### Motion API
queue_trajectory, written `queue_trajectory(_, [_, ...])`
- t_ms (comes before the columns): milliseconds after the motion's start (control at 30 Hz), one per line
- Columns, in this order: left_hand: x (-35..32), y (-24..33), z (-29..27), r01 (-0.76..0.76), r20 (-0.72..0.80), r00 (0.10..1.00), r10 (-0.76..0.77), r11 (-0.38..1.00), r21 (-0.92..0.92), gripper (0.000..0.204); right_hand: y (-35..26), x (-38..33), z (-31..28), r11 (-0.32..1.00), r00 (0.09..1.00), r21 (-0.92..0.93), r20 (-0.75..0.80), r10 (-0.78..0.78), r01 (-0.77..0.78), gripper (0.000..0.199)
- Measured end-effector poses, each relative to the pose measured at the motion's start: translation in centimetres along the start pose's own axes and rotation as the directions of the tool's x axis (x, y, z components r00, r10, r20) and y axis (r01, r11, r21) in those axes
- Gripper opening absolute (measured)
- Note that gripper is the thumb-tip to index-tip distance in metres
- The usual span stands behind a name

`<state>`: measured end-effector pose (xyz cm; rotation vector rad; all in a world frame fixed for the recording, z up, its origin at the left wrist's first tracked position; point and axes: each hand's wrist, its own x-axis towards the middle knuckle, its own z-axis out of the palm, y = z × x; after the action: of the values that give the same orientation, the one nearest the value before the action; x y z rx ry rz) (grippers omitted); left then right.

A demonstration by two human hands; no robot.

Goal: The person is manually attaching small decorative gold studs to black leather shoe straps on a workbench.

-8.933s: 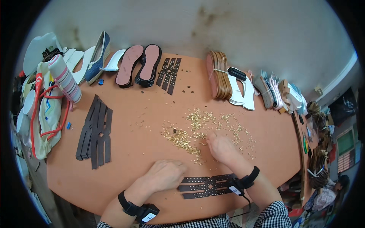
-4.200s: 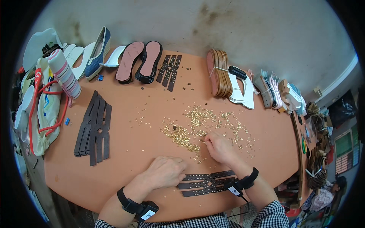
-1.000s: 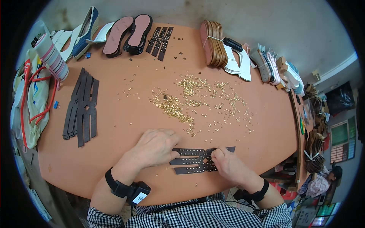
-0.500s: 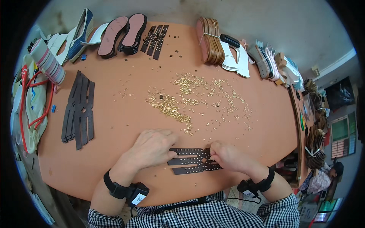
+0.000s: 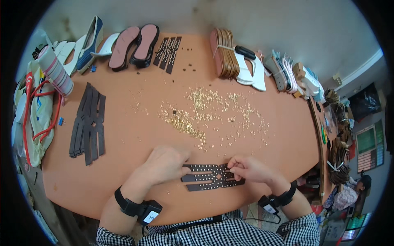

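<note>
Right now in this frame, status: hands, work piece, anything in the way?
Left hand at left end of studded dark piece. Right hand over its right half, partly hiding it. Loose gold studs scattered beyond, on the table.

Lower centre of frame, I log one dark brown strap piece [image 5: 205, 177]: flat, lying crosswise, long slits between strips, diamond cutout mid-length, small pale studs in rows.

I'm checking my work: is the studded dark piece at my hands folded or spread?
Spread. The studded dark piece lies on the table, strips side by side, though the right hand hides part of its right end.
</note>
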<state>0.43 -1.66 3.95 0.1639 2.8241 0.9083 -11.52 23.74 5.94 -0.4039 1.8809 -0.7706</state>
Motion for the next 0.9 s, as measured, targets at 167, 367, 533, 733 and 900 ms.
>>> queue_trajectory(167, [0.0,0.3,-0.3,-0.032,0.03,0.999,0.032,0.999,0.014,0.025,-0.5,0.4,0.3,0.968,0.94,-0.223,-0.292,-0.179,0.115,0.019])
queue_trajectory(367, [-0.1,0.2,-0.6,-0.013,0.061,0.998,0.01,0.999,0.045,0.023,-1.9,4.6,-0.7,0.874,0.76,-0.444,-0.495,-0.422,0.196,0.018])
queue_trajectory(533, [0.1,0.1,-0.3,-0.031,0.023,0.999,0.031,0.999,0.027,0.023,-2.6,7.5,-0.3,0.786,0.709,-0.583,-0.464,-0.531,0.206,0.016])
queue_trajectory(733, [0.0,-0.3,0.1,-0.086,-0.054,0.995,0.085,0.996,-0.014,0.022,-3.8,8.1,-0.5,0.712,0.745,-0.674,-0.369,-0.556,0.197,0.013])
queue_trajectory(900, [-0.3,-0.2,0.0,-0.075,-0.067,0.995,0.075,0.997,-0.008,0.022,-4.7,8.5,-0.7,0.685,0.785,-0.709,-0.323,-0.529,0.17,0.015])
